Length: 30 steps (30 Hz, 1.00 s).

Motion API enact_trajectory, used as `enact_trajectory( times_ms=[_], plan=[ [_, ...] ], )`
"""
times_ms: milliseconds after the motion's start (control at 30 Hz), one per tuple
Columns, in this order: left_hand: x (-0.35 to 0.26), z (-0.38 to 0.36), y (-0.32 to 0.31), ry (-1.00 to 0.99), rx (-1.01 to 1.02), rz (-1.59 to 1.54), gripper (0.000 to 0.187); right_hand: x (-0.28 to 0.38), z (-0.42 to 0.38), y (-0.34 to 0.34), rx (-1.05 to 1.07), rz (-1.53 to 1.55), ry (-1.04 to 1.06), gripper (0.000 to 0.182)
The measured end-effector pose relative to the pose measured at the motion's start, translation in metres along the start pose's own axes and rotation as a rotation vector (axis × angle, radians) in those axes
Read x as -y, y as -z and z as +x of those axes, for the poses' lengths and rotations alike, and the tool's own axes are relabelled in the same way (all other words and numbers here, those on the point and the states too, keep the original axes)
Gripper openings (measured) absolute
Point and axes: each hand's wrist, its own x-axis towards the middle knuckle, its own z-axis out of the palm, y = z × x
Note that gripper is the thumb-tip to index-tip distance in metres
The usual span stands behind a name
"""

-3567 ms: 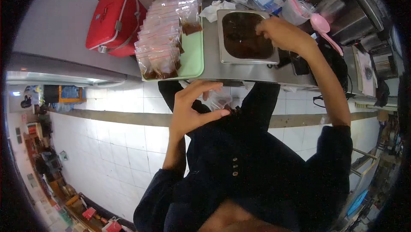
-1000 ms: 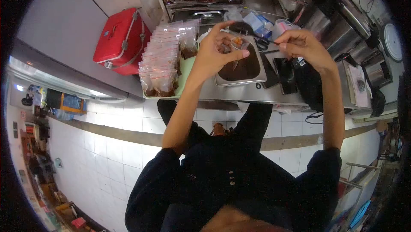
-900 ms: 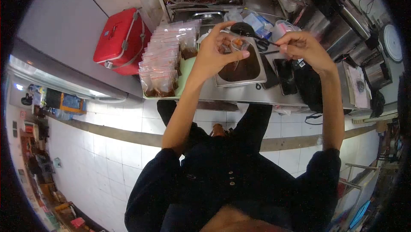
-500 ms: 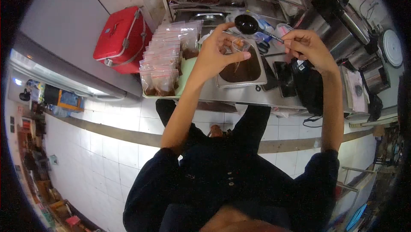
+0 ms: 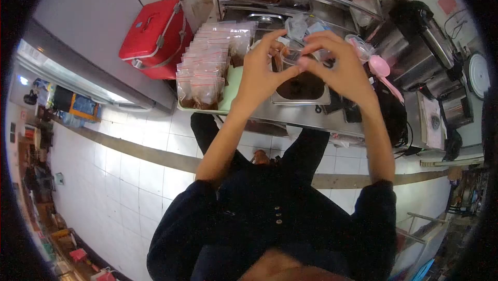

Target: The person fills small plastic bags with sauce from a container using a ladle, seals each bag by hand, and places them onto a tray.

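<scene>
My left hand [image 5: 262, 65] is curled around a small clear plastic bag [image 5: 292, 52], thumb on the near side and fingers behind it. Facing it, my right hand [image 5: 334, 63] has its thumb and fingers at the bag's other edge, somewhat blurred. Beneath both hands lies a steel pan [image 5: 302, 101] of brown powder, partly covered from view by them. Left of my left hand, rows of zip bags [image 5: 205, 68] with red seal lines and dark brown contents stand in a pale green tray [image 5: 234, 91].
A red cooler box [image 5: 155, 37] stands at the left. To the right are a pink scoop [image 5: 381, 68], a black bag [image 5: 391, 110] and large steel pots [image 5: 402, 47]. A metal shelf rack [image 5: 327, 1] holding steel pans rises behind the counter.
My right hand, earlier holding a black long-handled scoop, has moved left to the plastic bag. The black scoop no longer shows. The pink scoop is now visible at the right.
</scene>
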Motion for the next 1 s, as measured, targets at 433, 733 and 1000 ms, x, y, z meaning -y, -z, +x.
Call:
enact_trajectory(
  times_ms=[433,733,1000],
  plan=[
    [-0.005,-0.007,0.012,0.266,-0.022,-0.428,0.020,-0.002,-0.002,-0.033,-0.273,0.239,-0.142,0.018],
    [-0.020,-0.010,0.022,0.086,0.038,0.007,0.014,-0.007,-0.005,-0.030,-0.074,0.069,-0.043,0.015],
    [-0.025,-0.014,0.031,-0.057,-0.066,0.101,0.011,0.009,-0.008,-0.022,-0.093,0.197,-0.073,0.012]
  ],
)
